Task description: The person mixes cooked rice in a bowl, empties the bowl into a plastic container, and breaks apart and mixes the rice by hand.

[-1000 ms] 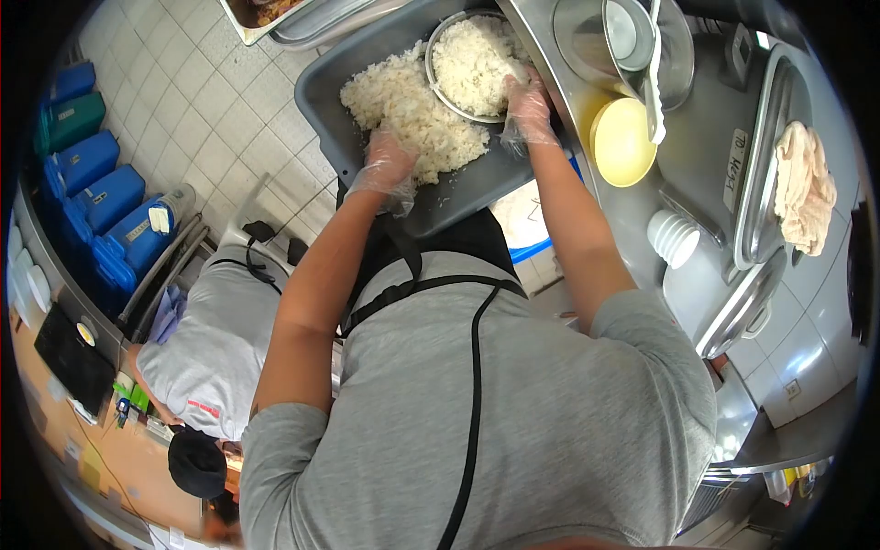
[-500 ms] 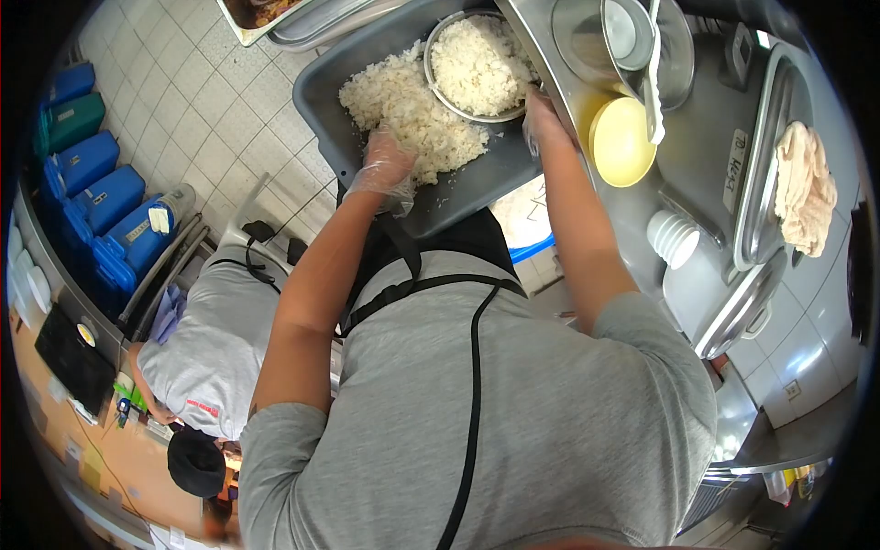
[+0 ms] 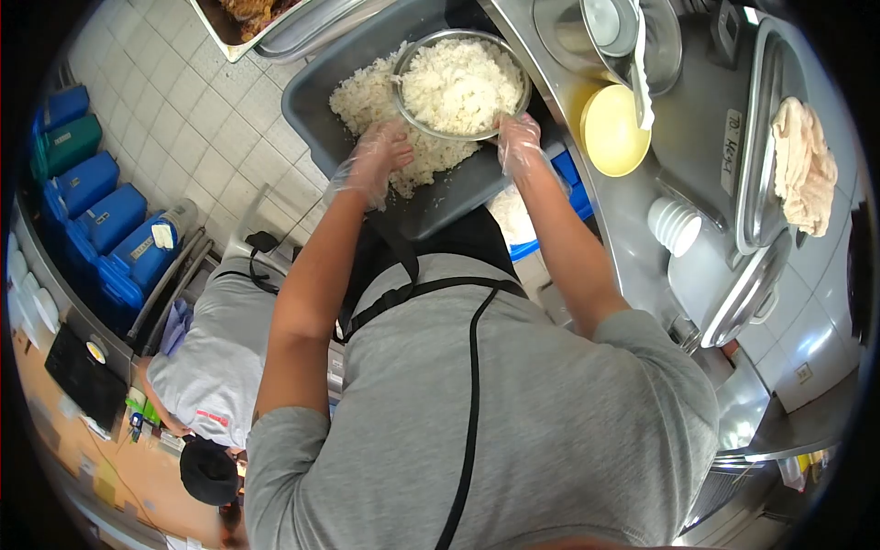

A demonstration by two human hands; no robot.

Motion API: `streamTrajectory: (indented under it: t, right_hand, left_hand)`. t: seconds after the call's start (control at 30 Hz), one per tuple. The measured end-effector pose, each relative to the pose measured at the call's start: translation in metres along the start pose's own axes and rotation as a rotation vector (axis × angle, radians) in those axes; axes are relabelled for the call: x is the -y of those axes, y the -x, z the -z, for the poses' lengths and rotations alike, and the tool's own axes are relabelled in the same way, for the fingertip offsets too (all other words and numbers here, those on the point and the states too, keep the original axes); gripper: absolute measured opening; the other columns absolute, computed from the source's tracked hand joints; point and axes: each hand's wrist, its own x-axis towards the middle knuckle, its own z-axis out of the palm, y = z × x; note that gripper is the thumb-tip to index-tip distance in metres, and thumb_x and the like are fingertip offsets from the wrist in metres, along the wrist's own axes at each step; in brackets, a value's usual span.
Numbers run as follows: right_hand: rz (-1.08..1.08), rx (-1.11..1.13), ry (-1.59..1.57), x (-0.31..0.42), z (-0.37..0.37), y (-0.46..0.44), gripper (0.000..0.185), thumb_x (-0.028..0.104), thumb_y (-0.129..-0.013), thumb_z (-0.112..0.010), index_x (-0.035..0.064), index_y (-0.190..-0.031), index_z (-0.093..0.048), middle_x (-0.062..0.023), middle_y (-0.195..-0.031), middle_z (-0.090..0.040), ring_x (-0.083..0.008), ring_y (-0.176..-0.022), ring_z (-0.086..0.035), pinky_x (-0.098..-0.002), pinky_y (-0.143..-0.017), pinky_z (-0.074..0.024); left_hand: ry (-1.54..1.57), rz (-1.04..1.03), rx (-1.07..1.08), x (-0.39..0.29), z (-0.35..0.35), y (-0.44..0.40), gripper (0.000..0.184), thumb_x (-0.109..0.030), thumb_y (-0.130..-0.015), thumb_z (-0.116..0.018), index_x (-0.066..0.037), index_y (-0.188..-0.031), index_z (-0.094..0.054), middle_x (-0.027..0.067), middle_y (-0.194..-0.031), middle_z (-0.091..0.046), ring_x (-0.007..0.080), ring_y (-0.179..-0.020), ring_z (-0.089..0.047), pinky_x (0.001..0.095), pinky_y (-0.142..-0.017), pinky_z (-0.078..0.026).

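A round metal bowl [image 3: 400, 103] heaped with white cooked rice [image 3: 461, 84] is held over a grey plastic tub [image 3: 307, 115]. My right hand [image 3: 520, 142], in a clear plastic glove, grips the bowl's near right rim. Also gloved, my left hand [image 3: 383, 151] is just below the bowl's left side, over the loose rice [image 3: 417, 170] in the tub. Its fingers are loosely bent and apart, and I see nothing held in them. The bowl hides part of the tub's rice.
Right of the tub, a steel counter [image 3: 632, 220] carries a yellow bowl [image 3: 616, 131], stacked white cups [image 3: 674, 226] and a cloth [image 3: 804, 165]. A food pan [image 3: 240, 37] is at upper left. Another person [image 3: 206, 357] bends nearby at left, beyond which blue bins [image 3: 115, 220] stand.
The bowl has come toward me and slightly left, tipping less toward the counter. My right hand moved left with it. My left hand came out of the rice, up beside the bowl.
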Motion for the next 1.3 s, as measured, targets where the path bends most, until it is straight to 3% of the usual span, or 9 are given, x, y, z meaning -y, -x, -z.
streamTrajectory:
  t: [0.23, 0.6, 0.67, 0.7, 0.77, 0.9, 1.0, 1.13, 1.3]
  right_hand:
    - [-0.276, 0.098, -0.190, 0.002, -0.017, 0.062, 0.023, -0.008, -0.083, -0.062, -0.0039, -0.105, -0.057, -0.0177, -0.107, -0.065, -0.0297, -0.088, -0.071, -0.0456, -0.073, -0.0669]
    - [-0.445, 0.550, -0.101, -0.001, -0.018, 0.066, 0.035, 0.006, -0.088, -0.063, -0.0050, -0.121, -0.057, -0.0192, -0.115, -0.066, -0.0312, -0.110, -0.067, -0.0468, -0.099, -0.0556]
    - [0.238, 0.257, 0.832, 0.004, -0.014, 0.071, 0.044, 0.016, -0.090, -0.065, -0.0070, -0.126, -0.054, -0.0218, -0.122, -0.064, -0.0362, -0.117, -0.063, -0.0478, -0.106, -0.0493]
    - [0.235, 0.256, 0.829, 0.001, -0.013, 0.069, 0.044, 0.016, -0.090, -0.065, -0.0070, -0.126, -0.054, -0.0218, -0.122, -0.064, -0.0362, -0.117, -0.063, -0.0478, -0.106, -0.0493]
    - [0.877, 0.090, 0.742, -0.003, -0.019, 0.060, 0.064, 0.027, -0.091, -0.069, -0.0074, -0.139, -0.046, -0.0258, -0.135, -0.059, -0.0380, -0.126, -0.059, -0.0456, -0.110, -0.0454]
    - [0.399, 0.576, 0.347, 0.020, -0.040, 0.048, 0.112, 0.053, -0.082, -0.082, -0.0065, -0.156, -0.023, -0.0328, -0.153, -0.042, -0.0382, -0.145, -0.042, -0.0449, -0.118, -0.0365]
    - [0.287, 0.671, 0.015, -0.009, -0.066, 0.017, 0.119, 0.058, -0.079, -0.084, -0.0051, -0.158, -0.020, -0.0302, -0.155, -0.040, -0.0358, -0.146, -0.039, -0.0440, -0.120, -0.0345]
    - [0.210, 0.553, 0.033, -0.024, -0.060, -0.022, 0.118, 0.051, -0.080, -0.085, -0.0031, -0.160, -0.018, -0.0280, -0.153, -0.044, -0.0360, -0.142, -0.045, -0.0447, -0.116, -0.0388]
    - [0.128, 0.407, 0.371, -0.020, -0.043, -0.065, 0.093, 0.043, -0.082, -0.081, 0.0013, -0.152, -0.039, -0.0250, -0.142, -0.057, -0.0367, -0.132, -0.056, -0.0450, -0.110, -0.0454]
  left_hand:
    - [0.213, -0.017, 0.251, -0.016, -0.007, 0.021, 0.066, -0.040, -0.097, -0.062, -0.004, -0.148, -0.039, 0.0209, -0.142, -0.052, 0.0354, -0.123, -0.061, 0.0509, -0.102, -0.053]
    - [0.033, -0.184, -0.134, -0.020, -0.009, 0.045, 0.064, -0.012, -0.085, -0.048, 0.005, -0.146, -0.037, 0.0205, -0.137, -0.057, 0.0351, -0.122, -0.063, 0.0501, -0.094, -0.058]
    - [0.012, -0.202, -0.179, -0.023, -0.011, 0.044, 0.066, -0.013, -0.083, -0.053, 0.003, -0.145, -0.036, 0.0216, -0.136, -0.056, 0.0349, -0.118, -0.063, 0.0488, -0.092, -0.057]
    - [-0.005, -0.222, -0.225, -0.025, -0.012, 0.043, 0.068, -0.013, -0.082, -0.058, 0.001, -0.144, -0.034, 0.0227, -0.134, -0.055, 0.0346, -0.114, -0.064, 0.0475, -0.089, -0.057]
    - [-0.160, -0.294, -0.255, -0.030, -0.009, 0.036, 0.065, -0.014, -0.083, -0.058, 0.004, -0.141, -0.035, 0.0253, -0.132, -0.056, 0.0369, -0.114, -0.063, 0.0470, -0.092, -0.056]
    - [-0.848, -0.364, -0.337, -0.069, -0.043, 0.059, 0.064, -0.022, -0.087, -0.064, 0.010, -0.134, -0.035, 0.0342, -0.126, -0.057, 0.0465, -0.114, -0.063, 0.0476, -0.099, -0.052]
    - [-1.269, -0.428, -0.458, -0.067, -0.076, 0.044, 0.065, -0.038, -0.090, -0.068, 0.010, -0.126, -0.042, 0.0358, -0.119, -0.063, 0.0508, -0.113, -0.064, 0.0509, -0.098, -0.051]
    - [-1.478, -0.499, -0.279, -0.073, -0.107, 0.034, 0.095, -0.041, -0.091, -0.065, 0.022, -0.143, -0.017, 0.0430, -0.121, -0.055, 0.0514, -0.107, -0.065, 0.0493, -0.095, -0.054]
    - [-1.649, -0.659, -0.246, -0.060, -0.130, 0.022, 0.096, -0.043, -0.090, -0.062, 0.025, -0.144, -0.021, 0.0405, -0.116, -0.057, 0.0463, -0.098, -0.069, 0.0472, -0.085, -0.058]
